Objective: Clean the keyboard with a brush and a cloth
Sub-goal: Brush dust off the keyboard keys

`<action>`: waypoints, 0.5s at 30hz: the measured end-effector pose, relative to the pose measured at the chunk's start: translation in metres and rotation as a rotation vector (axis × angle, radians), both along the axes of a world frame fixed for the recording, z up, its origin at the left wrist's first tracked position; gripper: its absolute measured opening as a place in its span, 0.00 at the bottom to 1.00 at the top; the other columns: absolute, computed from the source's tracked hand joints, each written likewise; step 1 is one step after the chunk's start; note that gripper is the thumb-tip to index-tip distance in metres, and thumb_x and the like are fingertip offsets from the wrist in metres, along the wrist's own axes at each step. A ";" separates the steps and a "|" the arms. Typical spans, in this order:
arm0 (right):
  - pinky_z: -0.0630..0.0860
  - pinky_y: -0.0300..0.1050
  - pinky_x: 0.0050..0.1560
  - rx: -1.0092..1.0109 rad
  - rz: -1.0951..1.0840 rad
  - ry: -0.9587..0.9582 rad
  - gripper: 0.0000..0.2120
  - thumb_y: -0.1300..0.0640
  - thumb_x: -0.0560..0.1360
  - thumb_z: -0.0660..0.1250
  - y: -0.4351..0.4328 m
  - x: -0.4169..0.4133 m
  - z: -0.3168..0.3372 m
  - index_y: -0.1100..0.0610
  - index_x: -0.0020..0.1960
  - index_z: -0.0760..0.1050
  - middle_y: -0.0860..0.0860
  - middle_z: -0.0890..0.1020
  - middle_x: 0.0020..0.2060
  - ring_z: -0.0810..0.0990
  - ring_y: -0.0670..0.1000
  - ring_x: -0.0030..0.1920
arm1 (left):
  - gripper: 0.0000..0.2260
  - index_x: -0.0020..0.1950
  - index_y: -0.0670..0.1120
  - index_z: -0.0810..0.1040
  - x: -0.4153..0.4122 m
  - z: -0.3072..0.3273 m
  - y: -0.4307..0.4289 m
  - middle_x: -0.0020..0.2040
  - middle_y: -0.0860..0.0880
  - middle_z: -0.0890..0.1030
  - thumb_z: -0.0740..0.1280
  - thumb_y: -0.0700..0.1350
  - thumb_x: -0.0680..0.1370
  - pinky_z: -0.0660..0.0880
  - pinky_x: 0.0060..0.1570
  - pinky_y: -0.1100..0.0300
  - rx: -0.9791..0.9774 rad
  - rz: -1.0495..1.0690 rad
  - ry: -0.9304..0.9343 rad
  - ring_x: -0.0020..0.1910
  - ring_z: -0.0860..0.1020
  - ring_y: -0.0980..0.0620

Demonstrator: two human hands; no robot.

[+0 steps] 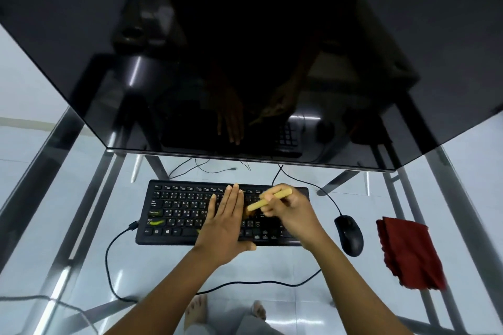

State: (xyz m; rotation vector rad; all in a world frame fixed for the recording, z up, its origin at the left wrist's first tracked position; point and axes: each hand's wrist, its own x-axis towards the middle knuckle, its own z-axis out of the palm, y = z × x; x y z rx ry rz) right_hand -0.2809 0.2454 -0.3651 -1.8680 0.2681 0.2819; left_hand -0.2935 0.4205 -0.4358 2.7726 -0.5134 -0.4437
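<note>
The right hand [292, 211] pinched the yellow brush [268, 200] slantwise over the keyboard [174, 212], bristles beside the flat, spread left hand [224, 221]; the red cloth [408, 253] lay well right.

Not much you can actually read here. On your black keyboard [190, 212] the white legends are mostly blur, but a few letters come through: Q, W, E, R, T on one row, A, S, D, F, G below it, Z, X, C, V under that, each with a second smaller character you can't make out. Bottom row shows a Windows logo key.
</note>
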 end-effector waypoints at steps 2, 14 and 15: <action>0.82 0.50 0.52 -0.077 -0.040 -0.056 0.03 0.55 0.79 0.67 0.002 0.002 -0.007 0.52 0.48 0.80 0.50 0.86 0.40 0.86 0.49 0.43 | 0.57 0.73 0.43 0.27 -0.001 0.000 0.001 0.76 0.49 0.31 0.67 0.69 0.69 0.33 0.73 0.47 -0.038 0.020 -0.007 0.74 0.30 0.51; 0.80 0.52 0.55 -0.142 -0.245 -0.225 0.07 0.57 0.79 0.67 -0.041 -0.004 -0.010 0.47 0.46 0.79 0.49 0.85 0.41 0.85 0.50 0.45 | 0.58 0.73 0.45 0.27 -0.007 0.002 -0.019 0.77 0.49 0.33 0.65 0.73 0.66 0.32 0.72 0.44 -0.053 0.105 -0.030 0.74 0.29 0.52; 0.81 0.52 0.54 -0.112 -0.188 -0.176 0.06 0.56 0.80 0.67 -0.045 -0.007 -0.011 0.48 0.46 0.79 0.50 0.85 0.39 0.85 0.50 0.43 | 0.58 0.73 0.46 0.28 -0.008 0.002 -0.022 0.77 0.49 0.33 0.65 0.73 0.66 0.32 0.72 0.44 -0.054 0.107 -0.033 0.74 0.29 0.52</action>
